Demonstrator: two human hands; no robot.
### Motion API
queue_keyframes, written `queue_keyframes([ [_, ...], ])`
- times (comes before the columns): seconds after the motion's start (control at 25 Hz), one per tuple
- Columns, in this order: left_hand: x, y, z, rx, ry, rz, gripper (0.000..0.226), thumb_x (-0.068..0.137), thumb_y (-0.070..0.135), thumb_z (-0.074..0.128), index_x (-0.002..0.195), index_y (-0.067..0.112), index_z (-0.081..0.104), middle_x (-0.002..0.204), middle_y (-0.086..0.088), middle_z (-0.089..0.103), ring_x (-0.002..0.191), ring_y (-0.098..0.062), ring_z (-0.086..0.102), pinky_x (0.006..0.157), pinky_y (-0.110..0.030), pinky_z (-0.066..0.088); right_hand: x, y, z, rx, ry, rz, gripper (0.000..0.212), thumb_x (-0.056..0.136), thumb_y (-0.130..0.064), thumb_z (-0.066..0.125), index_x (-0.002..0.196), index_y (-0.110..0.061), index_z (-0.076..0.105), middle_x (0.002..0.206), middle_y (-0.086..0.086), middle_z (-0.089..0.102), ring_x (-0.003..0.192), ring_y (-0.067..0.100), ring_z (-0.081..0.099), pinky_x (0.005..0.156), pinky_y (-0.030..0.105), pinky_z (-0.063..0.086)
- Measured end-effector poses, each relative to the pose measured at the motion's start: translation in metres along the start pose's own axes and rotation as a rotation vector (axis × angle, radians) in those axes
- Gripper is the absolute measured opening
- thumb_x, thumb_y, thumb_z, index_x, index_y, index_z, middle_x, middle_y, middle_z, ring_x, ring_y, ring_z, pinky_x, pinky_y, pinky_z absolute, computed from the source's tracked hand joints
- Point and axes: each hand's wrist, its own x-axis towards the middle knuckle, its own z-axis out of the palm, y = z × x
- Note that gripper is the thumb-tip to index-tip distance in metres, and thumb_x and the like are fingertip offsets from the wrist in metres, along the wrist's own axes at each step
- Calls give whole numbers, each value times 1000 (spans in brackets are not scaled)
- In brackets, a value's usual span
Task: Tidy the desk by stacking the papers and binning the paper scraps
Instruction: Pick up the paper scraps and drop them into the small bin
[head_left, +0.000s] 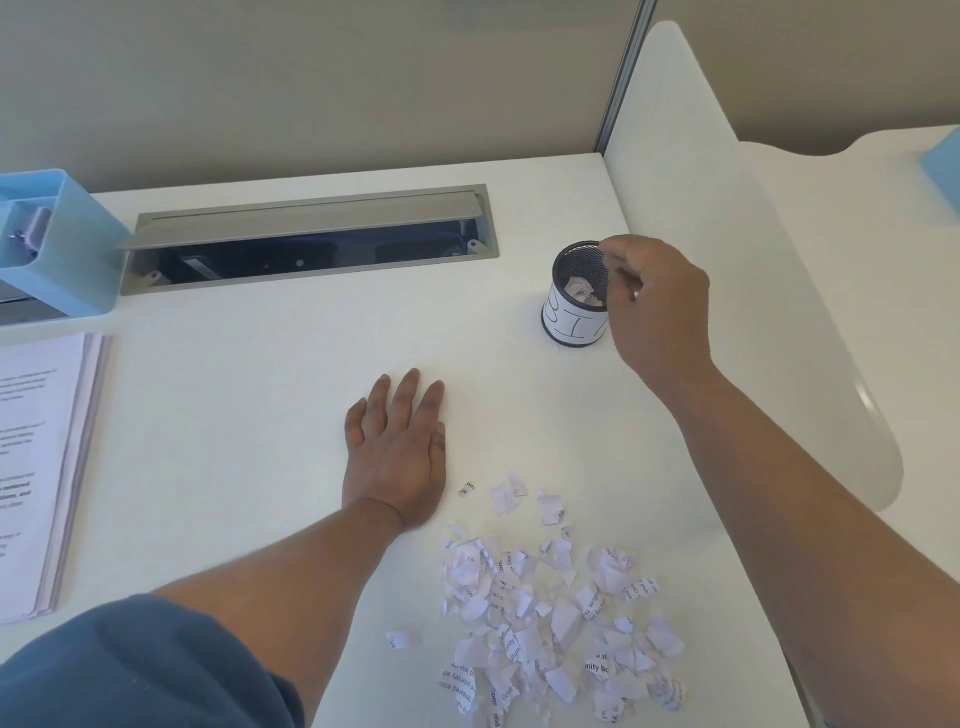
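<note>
The cup (575, 306) in front of me has a handwritten label reading "BI". My scraps (558, 618) show fragments such as "nity". The print on my papers (39, 467) is blurred.

We see a white desk (270, 374) with an open grey cable tray (306, 239) set into it at twelve o'clock. On it lie a stack of printed papers (41, 467) at nine o'clock, a blue organiser (67, 244) at ten, a black mesh cup (576, 293) labelled as a bin at two, and torn paper scraps (550, 608) heaped at five. Our left hand (397, 452) rests flat near the centre
</note>
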Motion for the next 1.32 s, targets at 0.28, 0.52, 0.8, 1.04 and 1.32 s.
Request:
queue_keyframes([
  [0.28, 0, -1, 3, 5, 2, -3, 56, 105, 39, 17, 161, 35, 20, 173, 3, 10, 159, -27, -1, 126, -45, -1, -131, 55, 5, -38, -21, 17, 22, 91, 9, 63, 104, -5, 75, 101, 3, 72, 90, 23, 68, 86, 29, 53],
  [0.52, 0, 0, 3, 0, 6, 10, 60, 101, 42, 11, 160, 34, 21, 173, 2, 11, 159, -27, 0, 125, -45, 0, -176, 94, 0, -297, -232, -108, 43, 97, -8, 41, 128, -7, 71, 141, 6, 65, 137, 31, 54, 112, 43, 40],
  [0.8, -1, -7, 7, -9, 25, 49, 57, 104, 41, 18, 159, 33, 27, 172, -1, 17, 159, -31, 3, 125, -46, 0, -170, 84, 0, -372, -337, -55, 54, 95, -16, 32, 141, -11, 61, 153, 6, 54, 146, 33, 44, 111, 49, 38],
  [1.04, -4, 7, -14, -147, -97, 1, 55, 106, 55, 33, 156, 32, 39, 171, 2, 22, 160, -26, 5, 127, -49, 2, -169, 77, -5, -358, -368, -6, 50, 94, -9, 42, 140, -11, 62, 153, 6, 53, 147, 32, 43, 113, 51, 37],
  [1.32, -118, 120, -3, -186, -127, 603, 77, 90, 80, 46, 148, 30, 53, 165, 3, 37, 158, -28, 16, 124, -48, 15, -168, 77, -6, -350, -405, 43, 52, 93, -9, 42, 142, -15, 60, 157, 2, 50, 151, 30, 36, 115, 50, 33],
])
